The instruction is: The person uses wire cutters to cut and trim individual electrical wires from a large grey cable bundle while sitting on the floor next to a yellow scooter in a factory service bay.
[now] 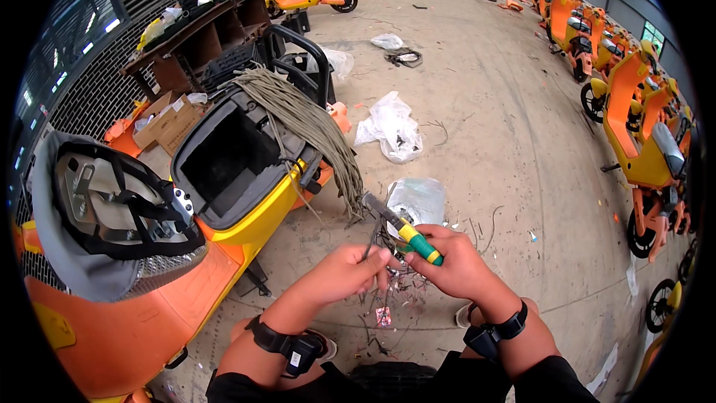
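Note:
My right hand (449,263) is wrapped round a knife (422,245) with a green-and-yellow handle. Its grey blade points up and to the left, away from me. My left hand (349,272) pinches a thin dark cable (368,245) between thumb and fingers, just left of the knife handle. Part of the cable hides behind the fingers. Below and beyond both hands, a tangle of wires and small scraps (406,280) lies on the concrete floor.
At my left stands an orange-and-yellow scooter (142,321) with its storage box (224,164) open. A bundle of grey-green cables (298,119) drapes over it, and an upturned seat (112,216) rests on top. Plastic bags (395,130) lie ahead. Parked scooters (630,127) line the right.

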{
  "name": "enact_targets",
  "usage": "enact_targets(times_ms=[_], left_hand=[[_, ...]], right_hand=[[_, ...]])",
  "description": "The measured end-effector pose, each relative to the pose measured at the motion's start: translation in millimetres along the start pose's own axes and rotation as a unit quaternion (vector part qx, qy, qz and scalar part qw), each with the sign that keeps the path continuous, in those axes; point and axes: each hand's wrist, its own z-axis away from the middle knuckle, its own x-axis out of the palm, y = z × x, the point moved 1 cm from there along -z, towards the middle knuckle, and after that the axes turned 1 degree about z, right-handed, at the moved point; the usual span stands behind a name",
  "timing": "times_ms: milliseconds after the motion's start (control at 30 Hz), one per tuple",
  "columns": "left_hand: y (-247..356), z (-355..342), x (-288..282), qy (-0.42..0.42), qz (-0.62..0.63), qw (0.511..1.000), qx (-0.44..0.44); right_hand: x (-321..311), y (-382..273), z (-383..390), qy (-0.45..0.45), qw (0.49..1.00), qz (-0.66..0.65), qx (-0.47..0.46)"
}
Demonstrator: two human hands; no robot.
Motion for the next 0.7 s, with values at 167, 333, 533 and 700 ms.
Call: enact_targets(times_ms=[167, 333, 533, 700], left_hand=[[-6.3, -4.4, 3.0, 0.281, -0.426, 0.839, 0.189], [-14.3, -6.8, 1.2, 0.323, -0.581, 0.692, 0.281], [-11.6, -13.2, 11.4, 0.332, -0.591, 0.674, 0.294], [-11.4, -15.1, 16.3, 0.323, -0.583, 0.701, 0.255]], right_hand=[[-5.0, -5.1, 3.2, -0.051, 0.997, 0.003, 0.05], [-5.5, -18.8, 6.9, -0.111, 0.971, -0.057, 0.202], [-16.1, -15.1, 12.6, -0.11, 0.971, -0.057, 0.202], [-18.2, -11.8, 16.3, -0.114, 0.975, -0.05, 0.186]])
